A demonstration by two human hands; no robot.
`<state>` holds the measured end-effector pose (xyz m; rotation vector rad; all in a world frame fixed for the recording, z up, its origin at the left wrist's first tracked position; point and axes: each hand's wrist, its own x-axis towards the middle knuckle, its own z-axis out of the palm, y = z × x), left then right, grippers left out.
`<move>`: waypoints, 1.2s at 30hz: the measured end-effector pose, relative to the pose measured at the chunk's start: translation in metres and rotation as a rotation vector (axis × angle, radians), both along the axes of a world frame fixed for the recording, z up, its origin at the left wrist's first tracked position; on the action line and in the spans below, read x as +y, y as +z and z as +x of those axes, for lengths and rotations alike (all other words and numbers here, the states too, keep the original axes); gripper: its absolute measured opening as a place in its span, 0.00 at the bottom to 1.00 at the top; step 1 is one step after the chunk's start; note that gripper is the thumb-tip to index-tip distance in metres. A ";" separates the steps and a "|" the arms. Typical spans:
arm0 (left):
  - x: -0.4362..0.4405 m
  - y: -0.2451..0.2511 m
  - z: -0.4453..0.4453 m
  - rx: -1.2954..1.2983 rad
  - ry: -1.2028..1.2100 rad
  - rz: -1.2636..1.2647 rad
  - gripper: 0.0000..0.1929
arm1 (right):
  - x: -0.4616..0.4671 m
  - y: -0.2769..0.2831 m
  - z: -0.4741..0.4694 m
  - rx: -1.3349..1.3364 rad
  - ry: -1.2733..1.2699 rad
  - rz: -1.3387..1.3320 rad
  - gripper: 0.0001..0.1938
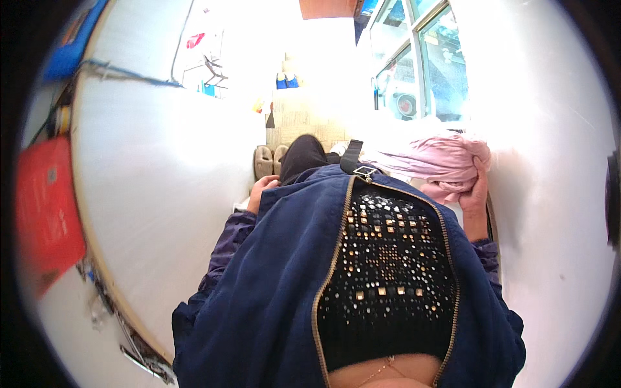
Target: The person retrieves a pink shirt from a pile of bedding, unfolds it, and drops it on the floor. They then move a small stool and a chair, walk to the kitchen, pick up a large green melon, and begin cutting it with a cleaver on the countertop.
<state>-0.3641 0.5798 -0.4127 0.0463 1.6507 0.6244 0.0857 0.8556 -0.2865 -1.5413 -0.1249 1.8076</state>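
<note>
My right hand (475, 189) grips a bunched pink cloth (441, 160) at the right, its fingers pressed around the folds beside the white wall. The cloth stretches leftward from the hand, and its far part fades into glare. On the left, my left hand (264, 189) hangs low by the dark trouser leg (302, 157), its fingers partly hidden at the edge of my blue jacket (276, 252); whether it holds anything cannot be told. A black strap with a metal buckle (365, 170) lies at the jacket's zip.
Brown slippers (263, 162) stand on the floor by my left leg. Blue shoes (286, 81) are farther ahead. A white panel (145, 169) runs along the left, with a red box (48, 208) beyond it. Glazed window panes (444, 63) stand ahead right, beside a white wall (548, 194).
</note>
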 end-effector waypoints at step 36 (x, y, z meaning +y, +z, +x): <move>0.055 0.017 0.034 -0.044 -0.096 0.068 0.16 | 0.018 -0.012 0.036 -0.151 -0.137 0.158 0.21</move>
